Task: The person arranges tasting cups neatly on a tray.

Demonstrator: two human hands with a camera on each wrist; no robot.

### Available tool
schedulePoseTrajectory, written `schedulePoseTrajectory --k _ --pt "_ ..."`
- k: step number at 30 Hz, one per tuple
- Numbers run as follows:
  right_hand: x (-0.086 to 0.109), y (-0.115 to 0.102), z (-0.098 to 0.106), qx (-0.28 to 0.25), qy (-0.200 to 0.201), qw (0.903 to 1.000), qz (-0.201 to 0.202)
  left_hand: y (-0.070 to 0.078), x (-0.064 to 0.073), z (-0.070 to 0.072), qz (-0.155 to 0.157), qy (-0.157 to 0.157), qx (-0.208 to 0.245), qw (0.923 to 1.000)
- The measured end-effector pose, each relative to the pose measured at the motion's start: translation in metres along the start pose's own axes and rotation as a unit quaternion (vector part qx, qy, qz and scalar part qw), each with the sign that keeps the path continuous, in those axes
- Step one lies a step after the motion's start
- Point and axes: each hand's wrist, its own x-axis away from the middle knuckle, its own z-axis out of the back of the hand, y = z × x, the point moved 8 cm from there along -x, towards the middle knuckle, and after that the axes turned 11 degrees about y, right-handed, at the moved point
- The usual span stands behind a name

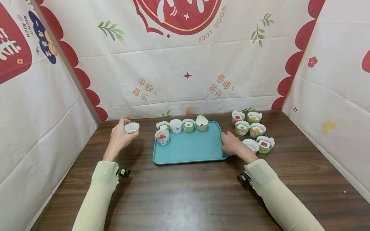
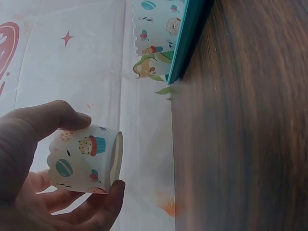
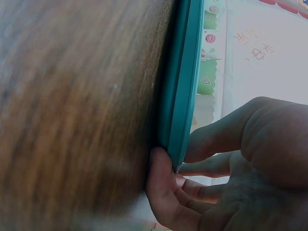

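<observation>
Left hand [image 1: 118,137] pinches paper cup [image 2: 79,162] by its sides, likely keeping it upright; right hand [image 1: 232,143] grips tray [image 1: 193,147], probably steadying it.

The bench [image 1: 185,199] had a dark brown, streaky wood-grain top with a pale sheen at the near side. A blue-green rectangular tray [image 1: 190,146] lay toward its far edge. Right of that stood six scallop-rimmed cups in rough pairs: a pinkish cup [image 1: 237,120] and a green one behind, two greenish in the middle, a white cup [image 1: 251,144] and another green nearest.
</observation>
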Motion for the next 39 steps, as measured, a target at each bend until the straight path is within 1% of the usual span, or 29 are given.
schedulePoseTrajectory --k 4,9,15,21,33,35,39 --pt "0.000 -0.001 0.000 0.003 0.001 1.0000 0.001 0.006 0.001 -0.001 -0.009 0.015 0.020 0.9997" --pt "0.000 -0.001 0.001 0.004 0.001 1.0000 0.000 0.013 0.003 -0.007 -0.030 0.026 0.037 0.9985" --pt "0.000 -0.001 0.001 0.002 0.000 1.0000 0.001 0.020 0.005 -0.015 -0.036 0.022 0.050 0.9979" --pt "0.001 -0.001 0.001 0.002 0.004 1.0000 0.007 0.025 0.004 -0.021 -0.036 0.013 0.061 0.9974" --pt "0.000 0.001 0.000 0.005 0.004 1.0000 0.005 0.037 0.003 -0.029 -0.012 -0.005 0.096 0.9953" --pt "0.000 0.000 0.000 0.003 0.004 1.0000 0.006 0.039 0.004 -0.029 -0.012 -0.003 0.101 0.9948" --pt "0.000 0.000 0.000 0.001 0.006 1.0000 0.006 0.046 0.002 -0.029 -0.014 0.012 0.105 0.9943"
